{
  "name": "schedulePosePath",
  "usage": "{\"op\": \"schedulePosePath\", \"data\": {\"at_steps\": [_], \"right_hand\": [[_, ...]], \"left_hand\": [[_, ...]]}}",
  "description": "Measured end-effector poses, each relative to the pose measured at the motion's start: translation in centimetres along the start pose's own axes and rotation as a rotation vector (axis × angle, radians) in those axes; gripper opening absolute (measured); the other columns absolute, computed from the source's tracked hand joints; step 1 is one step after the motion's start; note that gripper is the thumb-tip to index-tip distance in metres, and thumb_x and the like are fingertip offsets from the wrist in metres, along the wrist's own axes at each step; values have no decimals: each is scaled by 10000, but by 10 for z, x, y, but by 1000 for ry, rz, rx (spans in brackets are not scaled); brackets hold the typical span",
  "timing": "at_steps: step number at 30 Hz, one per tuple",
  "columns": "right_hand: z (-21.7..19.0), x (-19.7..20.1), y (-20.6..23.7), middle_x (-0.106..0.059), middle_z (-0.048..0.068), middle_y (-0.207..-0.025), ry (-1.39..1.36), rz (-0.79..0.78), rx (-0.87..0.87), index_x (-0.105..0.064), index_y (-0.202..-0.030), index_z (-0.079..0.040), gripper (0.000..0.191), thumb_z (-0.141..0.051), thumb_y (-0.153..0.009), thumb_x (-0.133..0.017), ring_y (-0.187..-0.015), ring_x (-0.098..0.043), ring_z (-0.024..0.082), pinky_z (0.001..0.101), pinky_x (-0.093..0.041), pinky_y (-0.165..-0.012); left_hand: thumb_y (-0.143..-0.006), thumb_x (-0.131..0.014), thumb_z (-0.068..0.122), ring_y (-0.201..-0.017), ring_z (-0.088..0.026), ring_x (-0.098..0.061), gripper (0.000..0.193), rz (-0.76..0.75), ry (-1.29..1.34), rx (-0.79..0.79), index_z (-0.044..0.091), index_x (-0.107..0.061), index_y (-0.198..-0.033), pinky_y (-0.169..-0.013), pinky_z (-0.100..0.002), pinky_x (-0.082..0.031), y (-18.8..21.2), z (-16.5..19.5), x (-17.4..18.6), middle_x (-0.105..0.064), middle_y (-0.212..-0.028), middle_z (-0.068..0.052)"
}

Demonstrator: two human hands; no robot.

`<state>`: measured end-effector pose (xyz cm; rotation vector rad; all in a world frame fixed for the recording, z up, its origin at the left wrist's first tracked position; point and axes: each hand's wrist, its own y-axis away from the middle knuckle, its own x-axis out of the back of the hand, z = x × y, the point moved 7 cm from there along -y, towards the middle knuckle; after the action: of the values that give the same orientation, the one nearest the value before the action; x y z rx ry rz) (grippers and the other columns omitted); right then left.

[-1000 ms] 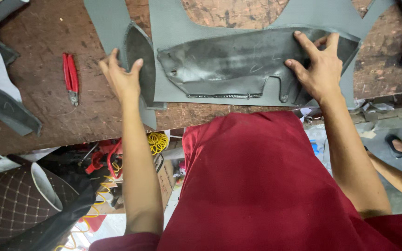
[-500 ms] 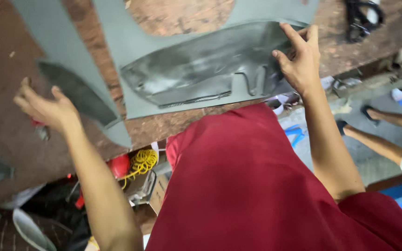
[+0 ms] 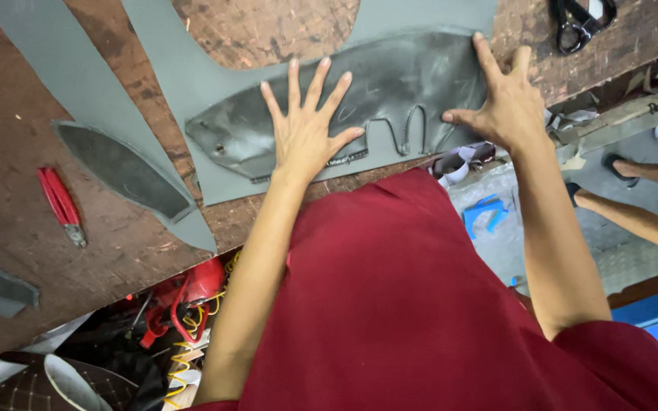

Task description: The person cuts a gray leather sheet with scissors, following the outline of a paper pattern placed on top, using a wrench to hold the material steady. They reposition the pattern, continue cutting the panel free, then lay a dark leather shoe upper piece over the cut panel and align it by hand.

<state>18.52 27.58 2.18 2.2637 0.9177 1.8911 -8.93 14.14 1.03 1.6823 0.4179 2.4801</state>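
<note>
Item: dark template piece (image 3: 390,95), flat, boot-profile outline with scalloped lower edge, scuffed matte face. It lies under both my hands, atop a grey sheet (image 3: 192,106) on the worn brown surface (image 3: 9,175).

Left hand (image 3: 304,129): fingers spread, palm pressed flat on the piece's middle, gripping nothing. Right hand (image 3: 506,103): likewise splayed, pinning its right end.

Handling (my judgement): thin, light, fairly stiff yet bendable; likely to slide on the smooth sheet, so best held down by flat palms or lifted at an edge.

Left of my left hand: a smaller dark leaf-shaped piece (image 3: 123,171), red pliers (image 3: 61,205). Beyond my right hand: black scissors (image 3: 580,23).
</note>
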Motion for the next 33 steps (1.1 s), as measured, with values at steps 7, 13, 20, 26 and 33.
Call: {"op": "schedulePosePath", "data": {"at_steps": [7, 13, 20, 26, 33], "right_hand": [[1, 1, -8, -358, 264, -1433, 43, -72, -70, -268, -1714, -375, 1295, -585, -626, -939, -1111, -597, 540, 580, -533, -862], [7, -6, -13, -335, 305, -1449, 70, -85, -52, -252, -1734, -367, 1317, -602, -644, -952, -1116, -585, 560, 578, -532, -853], [8, -10, -13, -344, 307, -1456, 47, -89, -60, -230, -1745, -356, 1324, -557, -665, -969, -1114, -591, 559, 581, -527, -869], [3, -10, -6, -367, 332, -1475, -91, 52, -86, -311, -1711, -285, 1052, -385, -869, -935, -1191, -571, 562, 556, -509, -1011], [-64, -1, 5, -397, 365, -1523, -244, 287, 118, -531, -1567, -88, 713, -267, -969, -875, -1417, -401, 538, 554, -349, -1164]], "left_hand": [[-855, -594, 826, -1575, -392, -19, 926, 23, -18, 217, 388, -311, -1620, -1140, -806, 58, 23, -32, -5, -151, -1721, -26], [-877, -615, 821, -1582, -422, -1, 947, 36, 4, 336, 358, -309, -1644, -1165, -780, 84, 53, -65, -7, -138, -1737, -52], [-866, -699, 727, -1555, -454, -19, 942, 11, 77, 319, 306, -333, -1625, -1145, -781, 75, 53, -67, -6, -163, -1712, -85], [-946, -780, 333, -1565, -383, -286, 564, 363, 159, 222, 210, -577, -1458, -1247, -683, -146, 64, -66, 31, -425, -1621, -80], [-756, -759, 336, -1064, -326, -582, 384, 393, -34, 152, 166, -686, -1093, -815, -568, -450, -9, -27, 47, -649, -1085, -77]]}}
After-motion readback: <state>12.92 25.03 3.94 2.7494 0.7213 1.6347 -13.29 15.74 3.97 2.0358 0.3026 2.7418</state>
